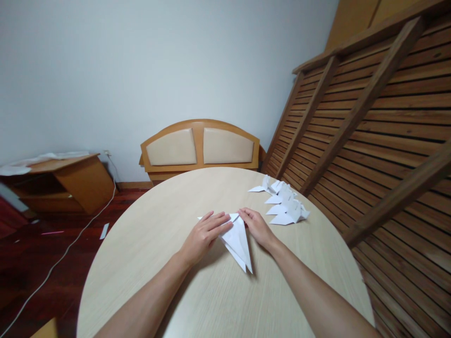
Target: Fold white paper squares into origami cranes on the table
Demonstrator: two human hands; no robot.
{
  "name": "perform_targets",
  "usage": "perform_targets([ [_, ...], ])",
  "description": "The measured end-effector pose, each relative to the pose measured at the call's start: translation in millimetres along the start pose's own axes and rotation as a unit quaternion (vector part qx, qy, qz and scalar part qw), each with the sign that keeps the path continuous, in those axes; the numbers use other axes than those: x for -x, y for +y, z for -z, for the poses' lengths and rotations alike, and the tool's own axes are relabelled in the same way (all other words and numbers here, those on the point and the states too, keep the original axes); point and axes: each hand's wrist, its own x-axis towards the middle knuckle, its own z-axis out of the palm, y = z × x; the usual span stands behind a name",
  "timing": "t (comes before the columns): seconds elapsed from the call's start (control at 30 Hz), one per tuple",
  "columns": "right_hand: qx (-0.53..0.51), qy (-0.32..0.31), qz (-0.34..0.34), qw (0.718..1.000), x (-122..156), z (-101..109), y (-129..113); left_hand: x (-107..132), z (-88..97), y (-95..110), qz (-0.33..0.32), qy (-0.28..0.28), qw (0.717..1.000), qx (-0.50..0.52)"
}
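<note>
A piece of folded white paper (237,240) lies on the round table (148,244), its two long points aimed toward me. My left hand (206,232) rests flat across its left part, fingers stretched out and pressing on it. At the paper's upper right corner, my right hand (256,226) pinches the edge between thumb and fingers. Part of the sheet is hidden under the left fingers. To the right, several finished-looking folded paper figures (287,206) stand in a row, apart from both hands.
Against the wall leans a wooden headboard (199,145) with cream panels, behind the table. A slatted wooden frame (373,122) slants close along the right side. On the left are a low wooden cabinet (77,180) and a white cable (70,249) on the floor.
</note>
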Motion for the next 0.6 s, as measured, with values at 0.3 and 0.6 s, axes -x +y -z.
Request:
perform_targets([
  [0.3, -0.039, -0.022, -0.016, 0.999, -0.2, -0.1, -2.7, -1.0, -3.1, 3.3, 0.028, 0.055, 0.995, 0.084],
  [0.6, -0.034, -0.058, 0.023, 0.998, 5.2, -4.4, -4.7, 2.0, -4.5, 5.8, 0.195, 0.091, 0.958, 0.188],
])
